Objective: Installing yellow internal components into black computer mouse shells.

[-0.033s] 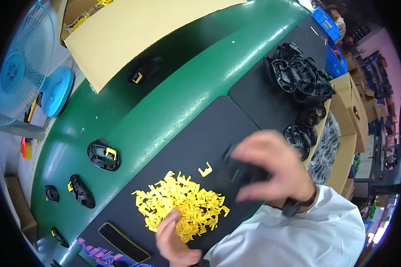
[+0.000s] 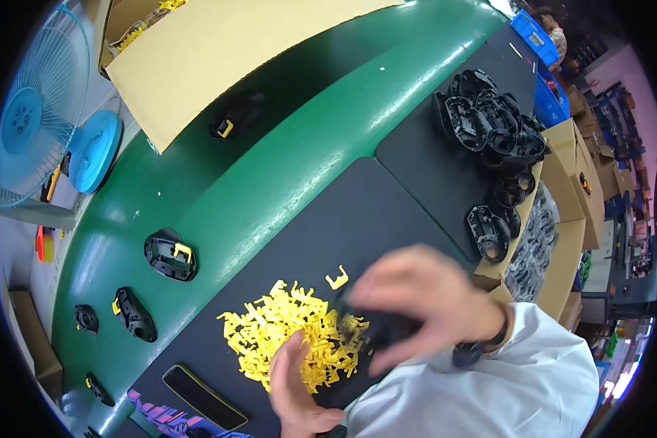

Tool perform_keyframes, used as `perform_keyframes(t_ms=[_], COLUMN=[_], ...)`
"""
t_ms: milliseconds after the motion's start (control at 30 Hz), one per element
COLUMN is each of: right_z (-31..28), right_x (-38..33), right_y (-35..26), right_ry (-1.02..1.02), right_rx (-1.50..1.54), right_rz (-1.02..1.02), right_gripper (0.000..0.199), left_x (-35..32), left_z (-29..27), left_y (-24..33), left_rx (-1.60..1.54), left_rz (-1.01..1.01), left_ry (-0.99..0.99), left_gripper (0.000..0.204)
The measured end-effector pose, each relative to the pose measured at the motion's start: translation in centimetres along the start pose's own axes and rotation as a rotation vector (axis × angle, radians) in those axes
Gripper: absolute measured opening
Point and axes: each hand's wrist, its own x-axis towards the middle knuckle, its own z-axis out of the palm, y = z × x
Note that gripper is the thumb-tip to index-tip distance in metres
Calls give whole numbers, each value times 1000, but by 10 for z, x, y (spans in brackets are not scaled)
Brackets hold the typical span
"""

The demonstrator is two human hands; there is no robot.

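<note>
My right hand [image 2: 427, 303] is closed round a black plastic mouse shell [image 2: 394, 332], both smeared by motion, just right of a heap of small yellow plastic clips [image 2: 270, 328]. The shell's near-left end overlaps the heap's right edge. At the front of the heap is my left hand [image 2: 299, 394], its fingers and thumb spread, with no held thing visible. One loose yellow clip [image 2: 337, 277] lies apart, beyond the heap. The heap rests on a dark grey mat [image 2: 343, 212].
More black shells [image 2: 489, 124] are piled at the back right, beside an open carton [image 2: 562, 281] of bagged parts. Several shells with yellow clips, one a larger shell [image 2: 169, 254], sit on the green surface [image 2: 270, 190]. A phone [image 2: 204, 396] lies front left; a blue fan [image 2: 33, 117] stands far left.
My right hand has moved left and nearer with the black mouse shell, toward the heap. My left hand has shifted slightly right and its fingers have risen a little.
</note>
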Motion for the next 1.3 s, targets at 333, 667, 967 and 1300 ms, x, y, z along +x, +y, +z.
perform_keyframes(t_ms=[333, 667, 967, 1300], right_z=[47, 52, 49, 88], right_x=[7, 2, 7, 10], right_y=[29, 40, 0, -11], right_ry=[-119, -290, 105, 137], right_rx=[-189, -337, 524, 350], right_rz=[-88, 226, -26, -355], right_gripper=[34, 22, 19, 31], left_x=[-20, 0, 6, 9], left_z=[4, -11, -2, -8], left_y=[-6, -6, -10, -20], left_rx=[-649, -680, -563, -419], left_rz=[-287, -264, -214, -131], left_ry=[85, 14, 47, 51], left_gripper=[92, 71, 91, 96])
